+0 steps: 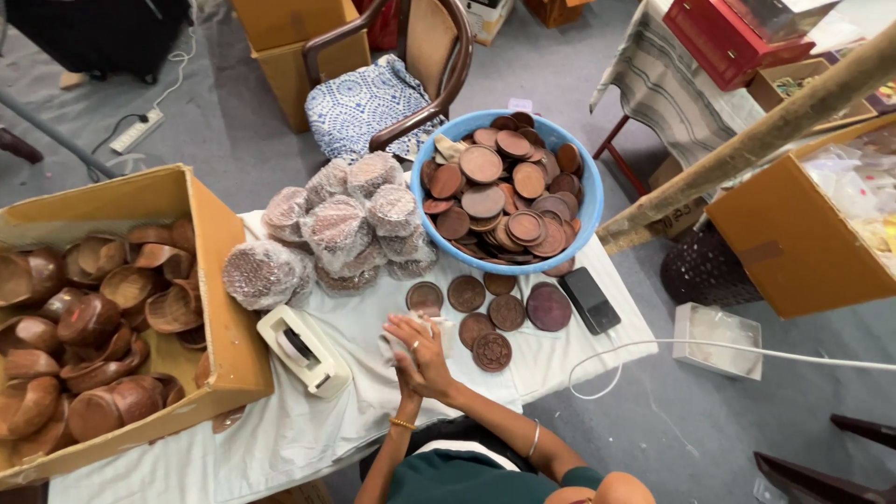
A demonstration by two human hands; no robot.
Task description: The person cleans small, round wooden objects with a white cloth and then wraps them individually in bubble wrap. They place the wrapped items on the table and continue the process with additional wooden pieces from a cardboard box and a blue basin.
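White cloth covered the table, and on its left end sat a large cardboard box heaped with brown wooden bowls. Next in size, a blue plastic basin at the far side held a pile of round wooden discs. Between box and basin lay a cluster of plastic-wrapped stacks. Near the box stood a cream tape dispenser. Loose discs lay flat on the cloth just below the basin, with a dark phone beside them at the right.

At the near edge the person's hands met over the cloth. The right hand lay on top, fingers curved and closed over a small pale wrapped piece, a ring on one finger. The left hand was underneath, mostly hidden, pressed to the same piece; how far it was closed could not be told. That piece sat just left of the loose discs.
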